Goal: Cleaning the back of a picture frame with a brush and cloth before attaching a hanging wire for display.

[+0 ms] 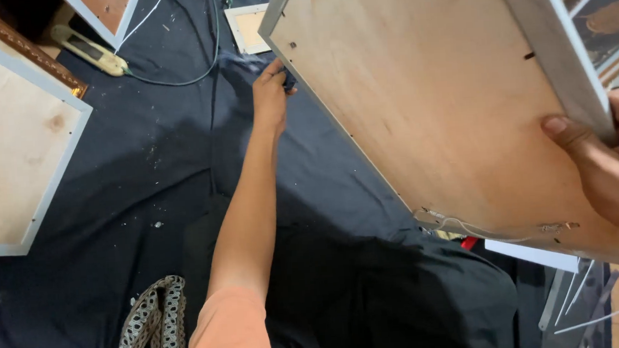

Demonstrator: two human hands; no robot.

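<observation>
The picture frame (434,109), large and seen from its plywood back with a pale grey border, is held up off the dark blue cloth (147,205) and tilted, filling the upper right of the view. The right hand (609,163) grips its near right edge, thumb pressed flat on the plywood and fingers wrapped behind the border. The left hand (270,90) reaches out to the frame's far left edge, fingers curled shut around a small dark thing (288,78) too small to tell, touching the border there. A thin wire (470,227) runs between metal fittings along the frame's lower edge.

On the cloth at far left lies a second frame (15,156), also back up, with the same grey border. A small pale frame (247,29) lies far, just beyond the left hand. A cream-coloured tool (91,51) with a green cord (196,73) rests in the far left. A patterned woven strap (150,323) lies near, beside the orange sleeve (233,336) of the left arm.
</observation>
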